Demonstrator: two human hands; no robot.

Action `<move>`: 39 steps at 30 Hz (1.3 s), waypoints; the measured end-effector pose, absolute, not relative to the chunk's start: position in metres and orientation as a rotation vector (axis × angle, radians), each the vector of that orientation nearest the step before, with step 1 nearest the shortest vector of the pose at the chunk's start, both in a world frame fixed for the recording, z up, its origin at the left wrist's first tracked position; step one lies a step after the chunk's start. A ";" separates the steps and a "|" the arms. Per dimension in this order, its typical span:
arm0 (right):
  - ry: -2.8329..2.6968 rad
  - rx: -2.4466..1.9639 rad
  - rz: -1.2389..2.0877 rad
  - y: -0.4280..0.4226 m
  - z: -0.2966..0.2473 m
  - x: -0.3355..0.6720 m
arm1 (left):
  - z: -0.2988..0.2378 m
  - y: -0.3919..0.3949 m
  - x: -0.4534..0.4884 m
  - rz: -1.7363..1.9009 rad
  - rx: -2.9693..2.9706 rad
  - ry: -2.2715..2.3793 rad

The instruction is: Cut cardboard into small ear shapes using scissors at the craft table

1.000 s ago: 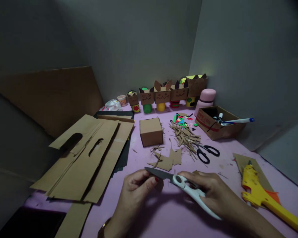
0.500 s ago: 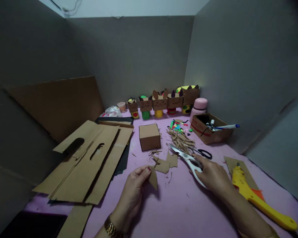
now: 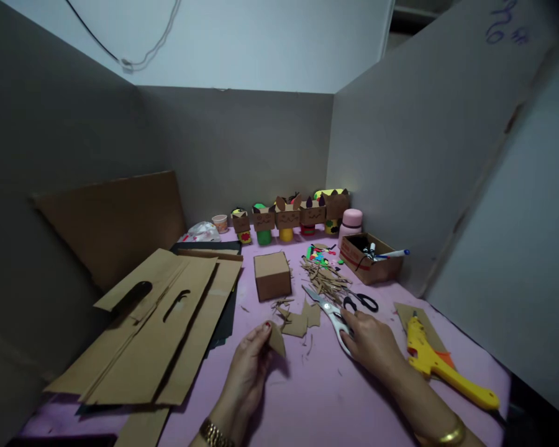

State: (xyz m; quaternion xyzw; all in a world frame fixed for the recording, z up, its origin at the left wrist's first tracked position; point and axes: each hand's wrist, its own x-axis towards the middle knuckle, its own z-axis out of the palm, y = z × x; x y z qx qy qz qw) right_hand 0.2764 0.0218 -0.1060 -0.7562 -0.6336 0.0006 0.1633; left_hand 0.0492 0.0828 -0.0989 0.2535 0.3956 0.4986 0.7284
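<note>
Between the thumb and fingers of my left hand (image 3: 250,355) is a small pointed piece of cardboard (image 3: 276,340), held just above the table. My right hand (image 3: 370,338) is closed around the handles of the white-handled scissors (image 3: 334,316), whose blades point forward and left, low over the table. Cardboard offcuts (image 3: 295,323) lie between the two hands. Beyond them stands a closed cardboard box (image 3: 272,277). A heap of thin cardboard strips (image 3: 325,278) lies past the scissors' tips, with black-handled scissors (image 3: 367,302) beside it.
Flattened cardboard sheets (image 3: 144,347) cover the left side. Several cardboard animal figures (image 3: 287,217) line the back, near a pink bottle (image 3: 351,222). An open box of pens (image 3: 372,267) stands right; a yellow glue gun (image 3: 442,366) lies nearer. Grey partitions (image 3: 242,143) enclose the table.
The view has tilted up and turned right, so things sit lower and further left. Both hands keep their grips on the cardboard piece and the scissors.
</note>
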 end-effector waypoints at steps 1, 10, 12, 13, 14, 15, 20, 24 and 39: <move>-1.808 -2.162 -0.005 0.021 -0.106 0.276 | -0.100 0.083 0.049 1.119 0.544 0.882; -1.807 -1.962 0.104 0.013 -0.101 0.284 | -0.103 0.083 0.047 1.179 0.525 0.859; -1.730 -1.915 0.121 0.011 -0.099 0.281 | -0.104 0.084 0.047 1.190 0.523 0.845; -1.681 -1.887 0.136 0.010 -0.097 0.277 | -0.105 0.084 0.048 1.196 0.524 0.836; -1.633 -1.852 0.164 0.010 -0.096 0.271 | -0.105 0.084 0.048 1.201 0.526 0.826; -1.591 -1.808 0.211 0.011 -0.095 0.264 | -0.105 0.084 0.049 1.204 0.530 0.815; -1.581 -1.461 0.775 0.024 -0.094 0.210 | -0.099 0.078 0.052 1.203 0.603 0.746; -1.462 -1.263 0.967 0.039 -0.097 0.188 | -0.098 0.075 0.053 1.175 0.666 0.745; -1.076 -1.015 1.162 0.042 -0.103 0.199 | -0.106 0.063 0.062 0.861 0.975 0.738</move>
